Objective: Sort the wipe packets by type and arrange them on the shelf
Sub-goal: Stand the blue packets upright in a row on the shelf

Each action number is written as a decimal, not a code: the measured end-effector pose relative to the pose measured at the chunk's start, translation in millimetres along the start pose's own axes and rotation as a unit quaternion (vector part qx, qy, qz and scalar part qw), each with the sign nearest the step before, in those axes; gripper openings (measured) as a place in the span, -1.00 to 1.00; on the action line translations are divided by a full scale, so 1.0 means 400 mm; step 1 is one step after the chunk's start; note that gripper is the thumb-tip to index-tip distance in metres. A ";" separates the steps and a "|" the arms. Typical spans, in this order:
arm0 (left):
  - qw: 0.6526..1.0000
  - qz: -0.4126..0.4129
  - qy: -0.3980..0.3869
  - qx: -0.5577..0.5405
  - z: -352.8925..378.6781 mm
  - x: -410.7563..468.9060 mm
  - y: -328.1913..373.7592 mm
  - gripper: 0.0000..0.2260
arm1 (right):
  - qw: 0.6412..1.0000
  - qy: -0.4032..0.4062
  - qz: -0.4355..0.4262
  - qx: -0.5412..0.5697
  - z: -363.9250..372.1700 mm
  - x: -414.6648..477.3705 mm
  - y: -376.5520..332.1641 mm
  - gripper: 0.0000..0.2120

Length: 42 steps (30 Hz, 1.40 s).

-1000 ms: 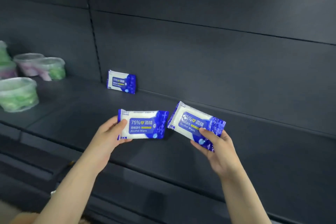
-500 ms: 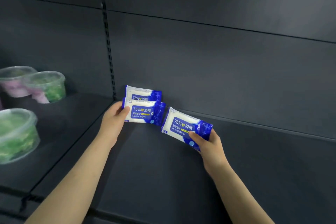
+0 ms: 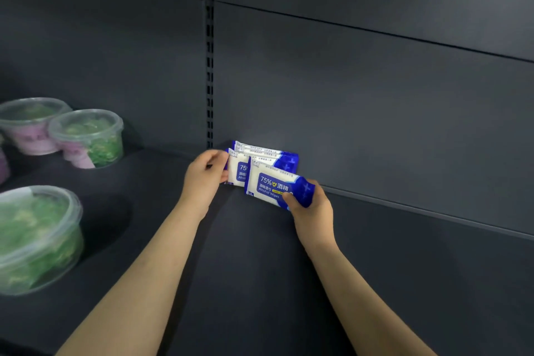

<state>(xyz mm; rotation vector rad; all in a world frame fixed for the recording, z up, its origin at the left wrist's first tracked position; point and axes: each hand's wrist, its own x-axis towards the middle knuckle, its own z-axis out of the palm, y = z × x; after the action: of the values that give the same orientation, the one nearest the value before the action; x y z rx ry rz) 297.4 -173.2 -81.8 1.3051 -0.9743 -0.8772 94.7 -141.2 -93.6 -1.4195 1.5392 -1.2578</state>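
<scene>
Three blue-and-white alcohol wipe packets stand in a row at the back of the dark shelf [image 3: 260,269]. The rear packet [image 3: 260,149] leans against the back wall. My left hand [image 3: 203,179] grips the left end of the middle packet [image 3: 238,170], just in front of the rear one. My right hand [image 3: 313,208] holds the front packet [image 3: 274,186] by its lower right corner, overlapping the middle packet's right side. Whether the front packet touches the shelf I cannot tell.
Clear lidded tubs stand on the neighbouring shelf section to the left: a green one near the front [image 3: 37,237], and a green-and-pink one [image 3: 89,139] beside a pink one [image 3: 29,124] at the back. A slotted upright [image 3: 210,66] divides the back panels.
Both hands moved toward the back wall. The left packet now stands right in front of the rear one, and the right packet has come left to overlap it.
</scene>
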 end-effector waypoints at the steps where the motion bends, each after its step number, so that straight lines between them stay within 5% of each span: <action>1: 1.000 -0.009 -0.003 -0.005 -0.001 0.003 0.003 -0.86 | 1.000 0.003 -0.008 -0.014 0.015 0.008 0.000 -0.81; 4: 0.999 -0.023 -0.022 -0.012 -0.003 0.009 0.002 -0.81 | 0.998 0.009 -0.017 -0.055 0.050 0.030 0.003 -0.62; 7: 0.998 -0.015 -0.054 0.011 -0.002 0.007 0.000 -0.82 | 0.996 0.034 -0.034 -0.071 0.064 0.043 -0.003 -0.72; 12: 0.978 0.043 -0.120 0.167 -0.016 0.012 0.005 -0.67 | 0.995 0.048 -0.026 -0.079 0.064 0.059 0.001 -0.62; 26: 0.970 0.075 -0.075 0.220 -0.015 0.010 -0.014 -0.55 | 0.999 0.033 -0.003 -0.021 0.044 0.063 0.008 -0.57; 34: 0.994 0.061 0.050 0.081 -0.005 -0.126 0.035 -0.61 | 0.979 0.048 0.078 0.180 -0.169 -0.072 -0.006 -0.64; 42: 0.996 0.020 -0.088 -0.020 0.233 -0.459 0.118 -0.73 | 0.962 0.135 0.078 0.222 -0.564 -0.302 -0.005 -0.73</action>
<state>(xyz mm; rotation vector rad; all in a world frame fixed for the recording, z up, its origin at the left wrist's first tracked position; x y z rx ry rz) 143.8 -32.4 -48.2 1.1851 -1.1109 -0.9875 -95.0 21.9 -39.6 -0.8513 1.3889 -1.6240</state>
